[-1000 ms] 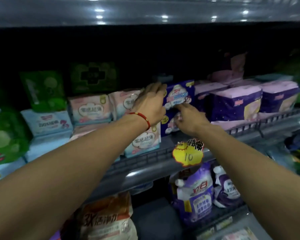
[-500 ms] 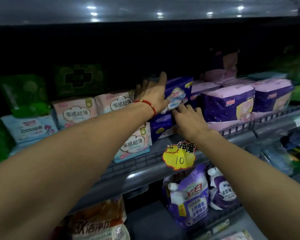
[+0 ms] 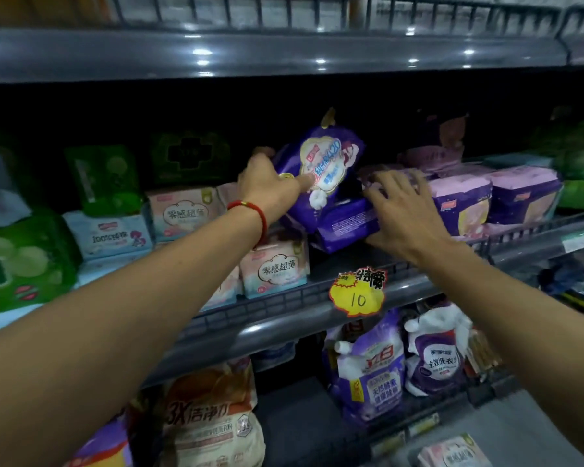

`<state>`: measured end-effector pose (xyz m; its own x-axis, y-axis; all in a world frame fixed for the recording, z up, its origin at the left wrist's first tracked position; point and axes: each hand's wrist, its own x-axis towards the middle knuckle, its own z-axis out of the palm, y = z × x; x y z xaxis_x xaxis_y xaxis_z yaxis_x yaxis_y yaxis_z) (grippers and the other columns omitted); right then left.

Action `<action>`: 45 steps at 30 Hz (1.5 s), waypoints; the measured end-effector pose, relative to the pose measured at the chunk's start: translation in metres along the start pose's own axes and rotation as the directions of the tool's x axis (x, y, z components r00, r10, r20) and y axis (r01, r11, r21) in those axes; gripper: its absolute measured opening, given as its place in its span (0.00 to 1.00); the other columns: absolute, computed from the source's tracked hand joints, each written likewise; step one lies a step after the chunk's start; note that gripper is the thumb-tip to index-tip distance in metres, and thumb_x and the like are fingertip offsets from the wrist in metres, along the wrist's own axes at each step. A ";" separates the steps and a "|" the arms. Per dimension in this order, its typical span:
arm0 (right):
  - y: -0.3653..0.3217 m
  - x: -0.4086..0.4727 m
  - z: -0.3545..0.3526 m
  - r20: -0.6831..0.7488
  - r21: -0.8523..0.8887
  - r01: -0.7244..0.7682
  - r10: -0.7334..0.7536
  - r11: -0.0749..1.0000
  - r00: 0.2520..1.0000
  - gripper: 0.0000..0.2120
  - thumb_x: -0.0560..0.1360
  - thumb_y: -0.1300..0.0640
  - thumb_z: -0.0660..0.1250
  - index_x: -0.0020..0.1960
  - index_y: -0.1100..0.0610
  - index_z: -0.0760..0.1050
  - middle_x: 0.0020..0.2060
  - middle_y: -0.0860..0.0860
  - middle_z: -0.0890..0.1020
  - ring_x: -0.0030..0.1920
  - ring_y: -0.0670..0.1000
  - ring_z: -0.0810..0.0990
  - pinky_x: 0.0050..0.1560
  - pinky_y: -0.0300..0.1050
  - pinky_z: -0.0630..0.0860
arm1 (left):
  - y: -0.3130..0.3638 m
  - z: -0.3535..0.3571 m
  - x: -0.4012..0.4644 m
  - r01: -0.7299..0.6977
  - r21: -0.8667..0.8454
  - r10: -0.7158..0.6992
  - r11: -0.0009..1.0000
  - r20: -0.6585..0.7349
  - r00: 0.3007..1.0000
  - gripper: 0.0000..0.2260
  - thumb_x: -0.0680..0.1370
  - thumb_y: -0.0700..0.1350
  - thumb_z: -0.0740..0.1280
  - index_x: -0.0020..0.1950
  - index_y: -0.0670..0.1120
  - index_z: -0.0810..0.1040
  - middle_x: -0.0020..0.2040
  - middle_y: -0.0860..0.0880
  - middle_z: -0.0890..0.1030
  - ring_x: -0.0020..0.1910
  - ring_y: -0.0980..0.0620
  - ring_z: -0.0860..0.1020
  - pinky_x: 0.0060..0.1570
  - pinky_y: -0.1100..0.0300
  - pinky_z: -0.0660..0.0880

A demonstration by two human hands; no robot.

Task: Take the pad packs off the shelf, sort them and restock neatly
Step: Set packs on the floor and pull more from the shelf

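Observation:
My left hand (image 3: 270, 187), a red string at its wrist, grips a purple pad pack (image 3: 324, 166) by its left side, thumb across the front. The pack is tilted and lifted above the shelf (image 3: 284, 308). A second purple pack (image 3: 346, 225) lies flat beneath it. On that flat pack's right end my right hand (image 3: 403, 210) rests with fingers spread. To the right stand more purple-and-pink packs (image 3: 459, 203). Pink packs (image 3: 277, 267) and a light blue pack (image 3: 110, 234) sit to the left.
Green packs (image 3: 21, 261) fill the far left of the shelf. A yellow price tag (image 3: 358, 294) marked 10 hangs on the shelf's front rail. Detergent pouches (image 3: 375, 372) and an orange bag (image 3: 209, 416) stand on the lower shelf. The upper shelf edge (image 3: 284, 52) runs overhead.
My left hand has lifted the upper purple pack and tilted it upward. My right hand has slid right onto the lower purple pack, fingers spread.

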<state>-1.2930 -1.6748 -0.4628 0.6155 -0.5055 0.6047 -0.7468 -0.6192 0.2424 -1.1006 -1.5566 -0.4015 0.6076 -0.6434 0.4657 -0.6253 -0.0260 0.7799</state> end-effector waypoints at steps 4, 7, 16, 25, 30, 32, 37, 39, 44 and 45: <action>0.000 -0.025 -0.039 -0.057 0.004 0.106 -0.106 0.994 0.993 0.41 0.62 0.37 0.74 0.68 0.58 0.72 0.62 0.56 0.77 0.64 0.59 0.75 0.73 0.61 0.62 | -0.003 -0.045 -0.029 0.211 -0.310 -0.187 0.927 0.107 0.977 0.24 0.69 0.47 0.81 0.61 0.43 0.79 0.51 0.46 0.85 0.43 0.51 0.85 0.42 0.57 0.82; -0.016 -0.055 -0.068 -0.005 0.127 0.138 -0.138 0.982 0.990 0.42 0.65 0.30 0.64 0.69 0.58 0.72 0.58 0.57 0.78 0.57 0.59 0.76 0.62 0.59 0.70 | -0.013 -0.086 -0.070 0.390 -0.494 -0.275 0.777 0.291 0.917 0.11 0.73 0.40 0.76 0.53 0.42 0.83 0.45 0.45 0.87 0.35 0.51 0.85 0.37 0.57 0.82; -0.126 -0.178 -0.061 0.525 0.671 -0.075 -0.401 0.738 0.751 0.27 0.68 0.31 0.73 0.56 0.49 0.77 0.42 0.45 0.82 0.39 0.41 0.81 0.37 0.43 0.75 | -0.131 -0.189 -0.246 0.679 -0.459 -0.439 0.573 0.527 0.727 0.11 0.64 0.35 0.74 0.45 0.41 0.87 0.48 0.40 0.87 0.41 0.49 0.85 0.43 0.59 0.83; -0.244 -0.273 0.068 0.850 0.520 -0.379 -0.507 0.765 0.143 0.28 0.67 0.30 0.74 0.55 0.51 0.83 0.46 0.46 0.88 0.43 0.45 0.87 0.49 0.44 0.83 | -0.298 -0.201 -0.395 0.999 -0.018 -0.814 0.036 0.579 0.040 0.15 0.69 0.34 0.74 0.55 0.33 0.83 0.49 0.33 0.85 0.36 0.42 0.85 0.39 0.48 0.84; -0.268 -0.307 0.114 0.904 0.373 -0.575 -0.425 0.728 0.049 0.29 0.67 0.29 0.73 0.54 0.52 0.83 0.46 0.48 0.88 0.44 0.47 0.88 0.55 0.49 0.84 | -0.384 -0.166 -0.449 0.994 0.056 -0.872 -0.099 0.476 -0.114 0.23 0.69 0.34 0.78 0.62 0.33 0.79 0.51 0.32 0.84 0.47 0.36 0.84 0.51 0.39 0.81; -0.276 -0.320 0.124 0.897 0.343 -0.651 -0.441 0.677 0.015 0.31 0.66 0.29 0.75 0.56 0.52 0.83 0.47 0.49 0.88 0.46 0.49 0.88 0.57 0.51 0.83 | -0.409 -0.154 -0.456 0.997 0.017 -0.899 -0.077 0.431 -0.077 0.23 0.69 0.35 0.79 0.62 0.32 0.78 0.49 0.33 0.85 0.47 0.36 0.84 0.51 0.40 0.81; -0.282 -0.340 0.134 0.873 0.225 -0.804 -0.480 0.550 -0.084 0.24 0.74 0.39 0.73 0.61 0.55 0.80 0.50 0.52 0.88 0.51 0.54 0.88 0.60 0.54 0.82 | -0.435 -0.122 -0.469 0.988 -0.114 -0.898 -0.108 0.438 -0.048 0.17 0.75 0.37 0.75 0.63 0.35 0.78 0.52 0.36 0.85 0.46 0.40 0.84 0.42 0.47 0.84; -0.283 -0.347 0.138 0.878 0.186 -0.840 -0.471 0.509 -0.090 0.23 0.75 0.40 0.73 0.61 0.56 0.80 0.51 0.52 0.88 0.51 0.55 0.88 0.60 0.55 0.82 | -0.444 -0.108 -0.474 0.987 -0.136 -0.901 -0.087 0.433 -0.020 0.18 0.77 0.39 0.74 0.65 0.36 0.77 0.52 0.38 0.85 0.44 0.43 0.84 0.34 0.55 0.82; -0.300 -0.357 0.139 0.873 0.091 -0.936 -0.480 0.340 -0.089 0.19 0.77 0.46 0.72 0.62 0.57 0.80 0.51 0.54 0.88 0.51 0.57 0.87 0.58 0.55 0.82 | -0.448 -0.087 -0.483 0.993 -0.106 -0.917 0.043 0.391 0.081 0.10 0.79 0.41 0.71 0.57 0.46 0.74 0.46 0.45 0.82 0.40 0.52 0.81 0.29 0.65 0.77; -0.307 -0.359 0.137 0.865 0.077 -0.954 -0.495 0.290 -0.081 0.19 0.77 0.47 0.72 0.63 0.57 0.79 0.52 0.55 0.88 0.52 0.58 0.87 0.60 0.57 0.81 | -0.450 -0.085 -0.485 0.994 -0.089 -0.918 0.065 0.386 0.095 0.09 0.79 0.40 0.71 0.58 0.43 0.74 0.42 0.45 0.81 0.35 0.53 0.79 0.29 0.65 0.76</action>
<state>-1.2497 -1.3855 -0.8587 0.5379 -0.1729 -0.8251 -0.7845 0.2558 -0.5650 -1.0726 -1.1678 -0.9425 0.4426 -0.3325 -0.8328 0.6065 -0.5730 0.5511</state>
